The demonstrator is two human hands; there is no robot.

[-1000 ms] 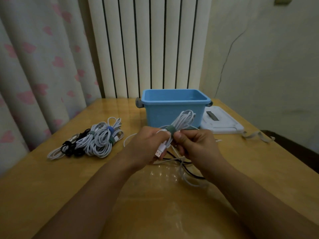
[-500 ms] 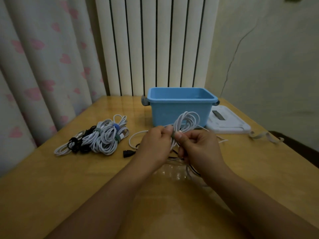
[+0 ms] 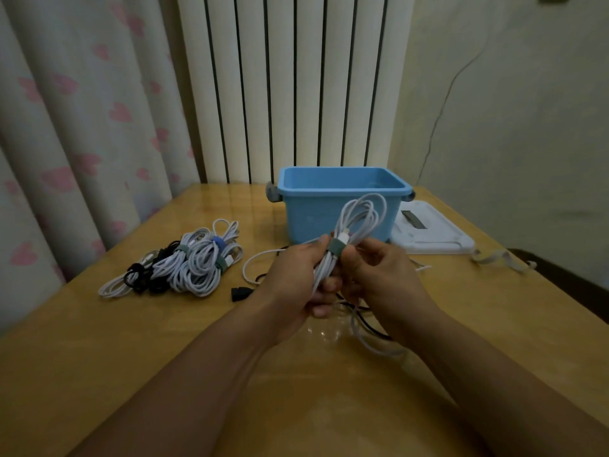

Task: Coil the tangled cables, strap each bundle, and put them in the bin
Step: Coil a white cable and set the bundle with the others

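Note:
I hold a coiled white cable bundle (image 3: 361, 216) upright in front of the blue bin (image 3: 342, 196). A grey-green strap (image 3: 336, 245) wraps its middle, with a white plug tucked just above it. My left hand (image 3: 293, 282) grips the lower part of the coil. My right hand (image 3: 379, 275) pinches the bundle at the strap. Under my hands, loose white and black cables (image 3: 365, 328) lie tangled on the table. A pile of strapped bundles (image 3: 188, 258), white and black, lies to the left.
A wooden table (image 3: 131, 341) holds everything. The bin's white lid (image 3: 431, 235) lies right of the bin, and a pale strap (image 3: 501, 258) lies further right. A black plug (image 3: 239, 293) sits left of my hands. Curtain and radiator stand behind.
The bundle has been turned more upright and lifted slightly. The white plug that hung below my fingers now sits above the strap.

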